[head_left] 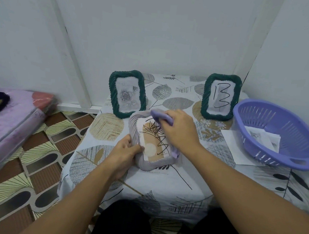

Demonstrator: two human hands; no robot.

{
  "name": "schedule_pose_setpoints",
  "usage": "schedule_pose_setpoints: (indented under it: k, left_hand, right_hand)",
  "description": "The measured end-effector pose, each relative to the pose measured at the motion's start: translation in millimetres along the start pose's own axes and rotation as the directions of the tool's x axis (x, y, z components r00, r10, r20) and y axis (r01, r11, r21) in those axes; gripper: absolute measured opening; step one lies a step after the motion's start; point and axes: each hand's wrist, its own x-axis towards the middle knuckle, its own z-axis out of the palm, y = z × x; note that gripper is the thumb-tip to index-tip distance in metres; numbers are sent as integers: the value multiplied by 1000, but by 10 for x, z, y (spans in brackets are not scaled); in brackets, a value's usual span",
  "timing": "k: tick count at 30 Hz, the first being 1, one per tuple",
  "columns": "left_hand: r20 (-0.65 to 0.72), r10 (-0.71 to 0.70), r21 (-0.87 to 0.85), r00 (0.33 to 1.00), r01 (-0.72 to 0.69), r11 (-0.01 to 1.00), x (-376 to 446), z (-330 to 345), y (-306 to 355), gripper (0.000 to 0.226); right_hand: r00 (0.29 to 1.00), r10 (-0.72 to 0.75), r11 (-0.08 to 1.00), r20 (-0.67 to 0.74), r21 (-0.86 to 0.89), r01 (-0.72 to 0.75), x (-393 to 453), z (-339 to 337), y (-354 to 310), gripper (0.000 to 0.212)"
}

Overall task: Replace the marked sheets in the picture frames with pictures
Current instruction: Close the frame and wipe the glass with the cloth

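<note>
Your left hand (124,148) fingers are gripping the lilac frame's (147,165) left edge; your right hand (179,130) fingers are curling over its right side, holding it.

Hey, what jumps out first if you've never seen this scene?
Two hands, left hand and right hand, grip a lilac ribbed picture frame with a scribbled sheet at table centre. Behind stand two dark green woven frames; a purple plastic colander basket sits right.
</note>
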Motion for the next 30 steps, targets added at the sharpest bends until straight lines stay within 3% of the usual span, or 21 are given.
schedule_pose_setpoints:
  k: [10,16,21,25,30]
  left_hand:
    - [18,16,14,1000,-16,1000,-24,-7,6,42]
    - [28,12,0,1000,-12,1000,-28,-22,12,41]
    - [18,21,3,1000,-21,1000,-24,-3,7,42]
    - [7,25,12,1000,-25,1000,-11,-3,-10,44]
    - [0,23,15,1000,-23,1000,-7,-7,-9,45]
  right_hand:
    - [994,-70,984,85,-155,83,176,119,-135,20]
    - [990,-140,963,9,-231,138,132,181,-58,21]
    - [980,-194,933,42,-301,198,96,173,-7,21]
    - [980,-180,920,81,-338,197,140,158,-42,21]
    - [991,-112,957,72,-262,127,152,160,-110,21]
